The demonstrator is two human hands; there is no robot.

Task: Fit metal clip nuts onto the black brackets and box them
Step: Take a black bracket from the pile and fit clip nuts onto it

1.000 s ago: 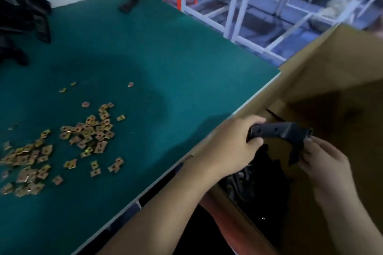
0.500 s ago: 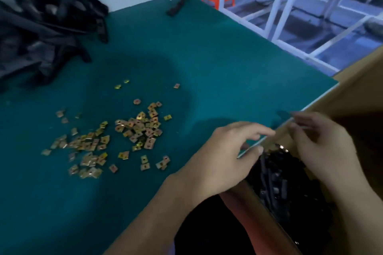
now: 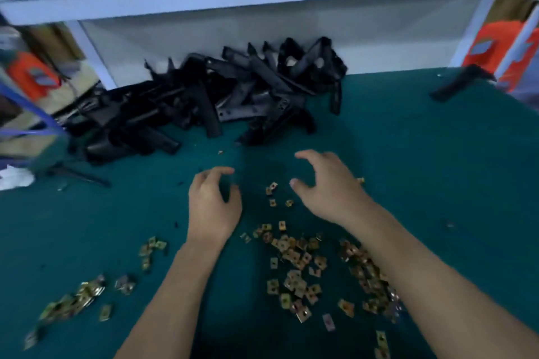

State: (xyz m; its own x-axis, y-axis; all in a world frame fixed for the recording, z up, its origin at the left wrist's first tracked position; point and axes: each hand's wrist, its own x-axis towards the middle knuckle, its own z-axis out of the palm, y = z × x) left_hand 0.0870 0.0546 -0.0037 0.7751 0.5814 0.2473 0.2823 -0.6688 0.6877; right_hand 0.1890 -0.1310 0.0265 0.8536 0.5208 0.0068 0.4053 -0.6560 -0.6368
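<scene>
Left hand [image 3: 214, 207], right hand [image 3: 329, 186]: fingers loosely curled, empty, over green felt table [image 3: 423, 154]. Brass-coloured square metal clip nuts [image 3: 294, 271] scattered near; black moulded plastic brackets [image 3: 210, 96] heaped far.

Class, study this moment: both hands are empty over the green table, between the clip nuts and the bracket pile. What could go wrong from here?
1. The forearm behind the right hand crosses over the loose clip nuts; a sweep might scatter them.
2. The black brackets lie tangled in a pile; pulling one could drag others along.
3. A lone bracket sits near the far right edge of the table and might be overlooked.
</scene>
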